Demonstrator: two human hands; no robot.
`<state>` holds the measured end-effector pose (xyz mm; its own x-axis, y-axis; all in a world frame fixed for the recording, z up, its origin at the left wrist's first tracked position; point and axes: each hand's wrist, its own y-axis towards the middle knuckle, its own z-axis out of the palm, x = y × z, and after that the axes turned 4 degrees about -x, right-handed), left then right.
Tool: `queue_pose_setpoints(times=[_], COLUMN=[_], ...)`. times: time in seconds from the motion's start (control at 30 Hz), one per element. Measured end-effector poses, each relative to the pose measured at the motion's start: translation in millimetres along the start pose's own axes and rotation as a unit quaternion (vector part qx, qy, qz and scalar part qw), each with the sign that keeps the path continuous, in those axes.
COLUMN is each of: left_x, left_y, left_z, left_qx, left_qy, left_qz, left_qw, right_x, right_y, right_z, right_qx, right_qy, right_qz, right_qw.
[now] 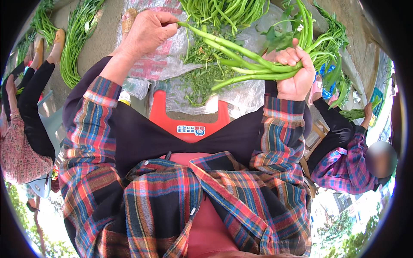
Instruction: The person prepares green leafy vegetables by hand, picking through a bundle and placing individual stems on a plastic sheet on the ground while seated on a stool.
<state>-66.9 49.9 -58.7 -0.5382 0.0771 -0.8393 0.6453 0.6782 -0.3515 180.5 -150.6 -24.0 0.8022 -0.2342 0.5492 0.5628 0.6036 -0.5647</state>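
Observation:
My right hand [297,73] is closed round a bunch of long green vegetable stems [251,63]. Their cut ends point to the left, and leafy tops hang out beyond the fist on the right. With thumb and forefinger, my left hand [150,32] pinches the thin end of one stem from that same bunch. The stem stretches between both hands. Beneath them, trimmed leaves and stem bits [200,77] lie on a whitish plastic sheet [165,64].
A large pile of stems [226,13] lies at the far middle. More leafy bundles [77,47] rest on the ground at far left. A red plastic stool [189,124] stands between my knees. One person [26,142] sits at left, another [344,163] at right handling greens.

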Motion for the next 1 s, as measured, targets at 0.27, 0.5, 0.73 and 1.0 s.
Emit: queue_pose_setpoints(times=[0.27, 0.5, 0.73, 1.0], left_x=[11.8, 8.8, -1.6, 2.1], left_y=[1.9, 5.8, -4.4, 1.9], left_z=[-6.9, -3.5, 11.8, -3.3], left_qx=[0.008, 0.05, -0.061, -0.085], left_qy=[-0.218, -0.382, -0.016, -0.384], left_qz=[-0.051, -0.095, 0.055, -0.097], left_qw=[0.975, 0.918, 0.996, 0.914], right_x=[3.8, 7.8, 5.1, 14.0], right_y=[2.4, 5.2, 5.6, 2.4], right_z=[0.7, -5.3, -4.6, -6.4], right_qx=[-0.022, -0.025, -0.033, -0.049], right_qy=[0.023, 0.034, 0.006, 0.038], right_qz=[-0.005, -0.015, -0.049, -0.066], right_qw=[0.999, 0.999, 0.998, 0.996])
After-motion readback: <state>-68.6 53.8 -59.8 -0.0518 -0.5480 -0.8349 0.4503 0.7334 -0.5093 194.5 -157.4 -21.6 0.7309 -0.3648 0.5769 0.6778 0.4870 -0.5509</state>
